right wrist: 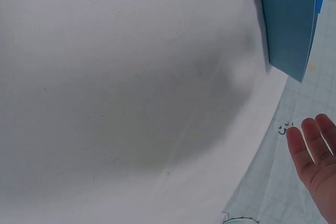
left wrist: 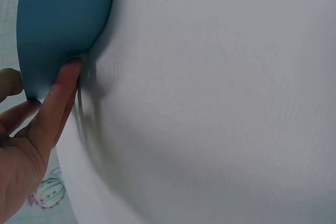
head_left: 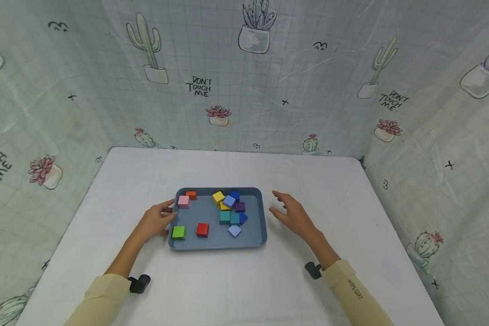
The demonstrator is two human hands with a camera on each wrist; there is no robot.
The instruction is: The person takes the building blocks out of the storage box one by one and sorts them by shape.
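Note:
A blue-grey tray (head_left: pixel 212 244) lies on the white table with several coloured blocks in it. My left hand (head_left: pixel 155 222) grips the tray's left side; in the left wrist view its fingers (left wrist: pixel 65 85) reach against and under the tray wall. Right of the tray, my right hand (head_left: pixel 295 217) hovers apart from it, fingers spread, holding nothing. Near the left hand are a pink block (head_left: pixel 183 202), an orange block (head_left: pixel 191 195) and a green block (head_left: pixel 179 232). A red block (head_left: pixel 202 230) lies nearer the middle. Yellow, blue, purple and teal blocks (head_left: pixel 225 218) cluster toward the right.
The white table (head_left: pixel 236 285) extends around the tray on every side. A pale curtain (head_left: pixel 244 90) with printed cacti hangs behind and at both sides. Each wrist bears a small black camera mount (head_left: pixel 139 284).

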